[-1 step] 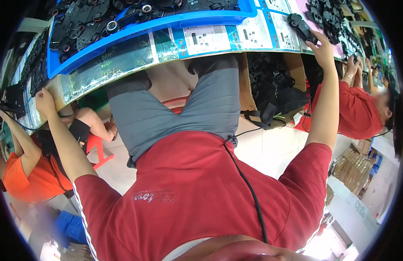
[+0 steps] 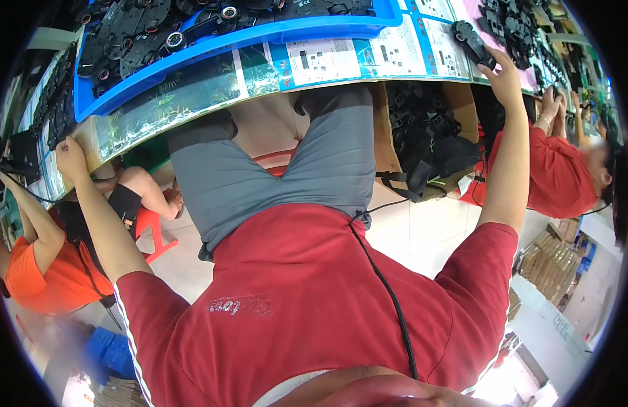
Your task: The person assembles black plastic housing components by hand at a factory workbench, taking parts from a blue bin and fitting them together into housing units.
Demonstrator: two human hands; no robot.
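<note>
Head view, and my right hand [image 2: 504,78] pinches the near end of a black device [image 2: 471,43] jutting ahead of it, blue tray [image 2: 260,34] off to its left; my left hand [image 2: 70,157] curls beside dark parts [image 2: 60,123], grip impossible to tell.

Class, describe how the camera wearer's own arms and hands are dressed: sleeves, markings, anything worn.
The left sleeve and right sleeve are short and deep red, with white striping along the outer edges. Below them the forearms are uncovered. The left hand and right hand wear no gloves, and no watch or bracelet shows on either wrist.
</note>
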